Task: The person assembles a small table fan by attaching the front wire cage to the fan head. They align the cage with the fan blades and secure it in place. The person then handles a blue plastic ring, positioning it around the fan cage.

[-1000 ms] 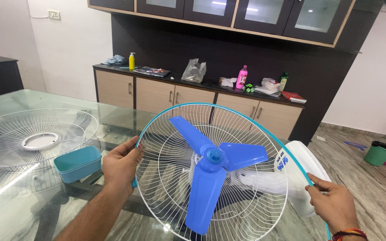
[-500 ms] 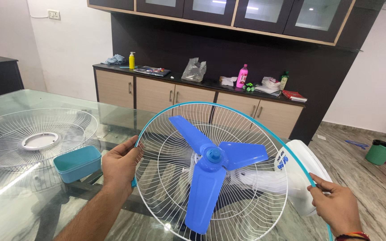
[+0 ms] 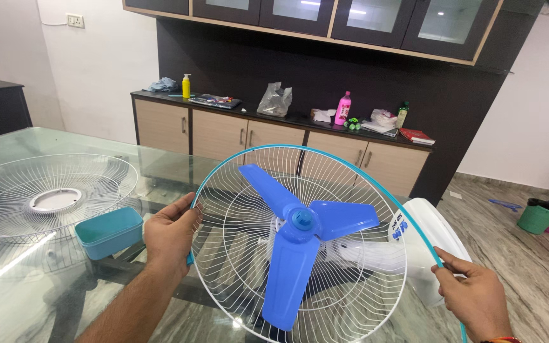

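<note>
Step in hand, judged: fitting or freeing the teal rim band point(image 3: 249, 152) around the white wire guard point(image 3: 236, 254) of the fan. Blue blade point(image 3: 300, 235) mounted on hub, exposed at front. Second wire guard point(image 3: 52, 197) lying flat on glass worktop point(image 3: 7, 286), well apart to the left. Teal box point(image 3: 109, 232) on worktop just beside left hand.

Fan tilted, held up over worktop edge; white motor housing point(image 3: 424, 244) behind guard on right.

Left hand point(image 3: 169, 235): forearm rising from lower left, fingers point(image 3: 182, 206) curled around guard edge and band, thumb on front wires. Closed on the rim.

Right hand point(image 3: 474, 298): low right, wrist partly out of frame, fingers point(image 3: 446, 270) pinching the band where it runs clear of the guard.

Next move, judged: calls for steady grip on left, even tension along band on right, blade kept clear of wires.
</note>
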